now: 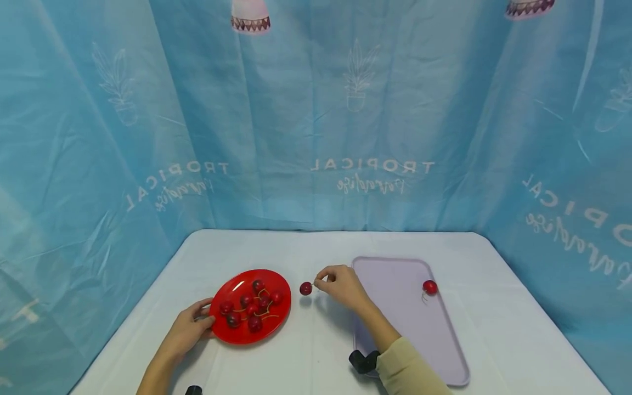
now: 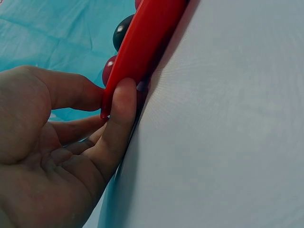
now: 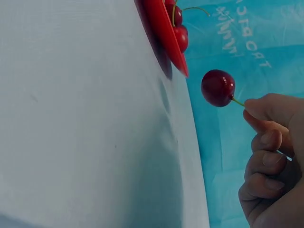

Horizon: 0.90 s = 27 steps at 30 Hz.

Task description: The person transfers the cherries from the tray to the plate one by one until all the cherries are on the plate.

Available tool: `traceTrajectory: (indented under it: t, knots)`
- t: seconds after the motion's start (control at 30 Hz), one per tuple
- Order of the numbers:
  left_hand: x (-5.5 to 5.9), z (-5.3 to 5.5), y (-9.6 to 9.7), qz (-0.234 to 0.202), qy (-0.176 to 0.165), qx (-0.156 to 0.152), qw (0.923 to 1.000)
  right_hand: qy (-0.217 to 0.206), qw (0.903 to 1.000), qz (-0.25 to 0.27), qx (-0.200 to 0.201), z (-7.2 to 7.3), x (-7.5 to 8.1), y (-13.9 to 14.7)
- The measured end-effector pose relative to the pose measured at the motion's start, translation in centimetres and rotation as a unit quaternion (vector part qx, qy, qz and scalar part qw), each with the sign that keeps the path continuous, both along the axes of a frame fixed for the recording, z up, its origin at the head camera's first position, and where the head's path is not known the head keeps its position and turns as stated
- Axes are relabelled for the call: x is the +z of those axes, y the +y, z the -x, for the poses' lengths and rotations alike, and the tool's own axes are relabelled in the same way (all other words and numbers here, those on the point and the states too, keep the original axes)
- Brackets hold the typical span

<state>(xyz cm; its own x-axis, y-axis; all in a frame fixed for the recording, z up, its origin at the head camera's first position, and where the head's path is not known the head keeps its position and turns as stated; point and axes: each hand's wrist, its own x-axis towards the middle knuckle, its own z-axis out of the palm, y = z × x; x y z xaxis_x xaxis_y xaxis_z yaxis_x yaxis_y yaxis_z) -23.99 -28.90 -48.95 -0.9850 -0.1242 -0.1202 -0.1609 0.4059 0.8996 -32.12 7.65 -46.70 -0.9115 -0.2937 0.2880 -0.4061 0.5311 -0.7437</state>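
My right hand (image 1: 342, 284) pinches a dark red cherry (image 1: 306, 288) by its green stem, between thumb and forefinger. In the right wrist view the cherry (image 3: 218, 88) hangs above the white table, near the rim of the red plate (image 3: 164, 33). At the left, my left hand (image 1: 190, 325) grips the edge of that red plate (image 1: 232, 339), which bears several cherries (image 1: 254, 323) with stems. The left wrist view has the thumb over the plate's rim (image 2: 142, 52) and a finger against its underside. One more cherry (image 1: 430, 287) lies by the right edge of the pale purple tray (image 1: 395, 307).
The tray lies on the right of the white table (image 1: 306, 362), partly under my right forearm. A blue printed curtain (image 1: 296, 109) surrounds the table's back and sides. A black object (image 1: 364, 362) shows at my right wrist.
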Motion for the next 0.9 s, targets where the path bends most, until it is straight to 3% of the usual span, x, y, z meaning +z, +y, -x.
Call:
traceTrajectory:
  t: [0.27,0.57,0.9]
  knots:
    - [0.2,-0.3,0.3,0.002,-0.002,-0.004,1.0,-0.011,0.9997,-0.011,0.018,-0.4,-0.3,-0.1]
    - [0.5,0.0,0.3,0.013,-0.001,-0.006,0.9999,-0.021,0.999,-0.019,0.035,-0.7,0.6,0.0]
    - [0.0,0.0,-0.1,0.002,-0.008,-0.006,0.9999,-0.03,0.9974,-0.002,0.066,-1.1,1.1,-1.5]
